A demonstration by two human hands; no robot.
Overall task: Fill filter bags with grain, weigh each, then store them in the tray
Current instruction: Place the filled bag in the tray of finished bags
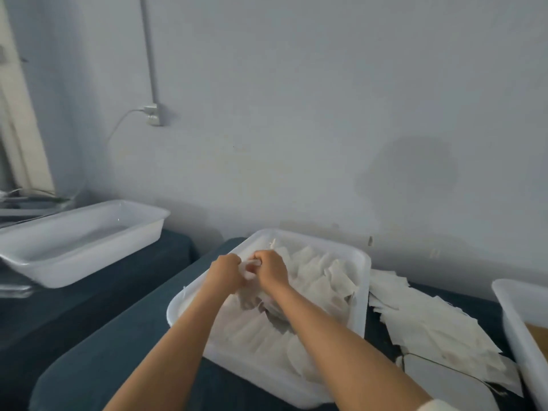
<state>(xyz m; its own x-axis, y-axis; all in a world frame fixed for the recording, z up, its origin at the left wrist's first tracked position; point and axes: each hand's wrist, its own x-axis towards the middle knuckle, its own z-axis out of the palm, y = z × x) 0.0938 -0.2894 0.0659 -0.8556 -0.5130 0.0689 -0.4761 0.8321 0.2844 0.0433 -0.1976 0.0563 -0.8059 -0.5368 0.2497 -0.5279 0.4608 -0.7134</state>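
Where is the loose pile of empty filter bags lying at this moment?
In the head view, the loose pile of filter bags lies on the dark table at the right, between the middle tray and the right-edge tray.

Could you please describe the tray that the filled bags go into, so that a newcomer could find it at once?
Start from the grey wall and look down to the dark blue cloth below it. The storage tray sits in the middle, under the left hand and right hand, which pinch a filter bag between them. Unlike the bagless white tray to its left, it is heaped with white bags.
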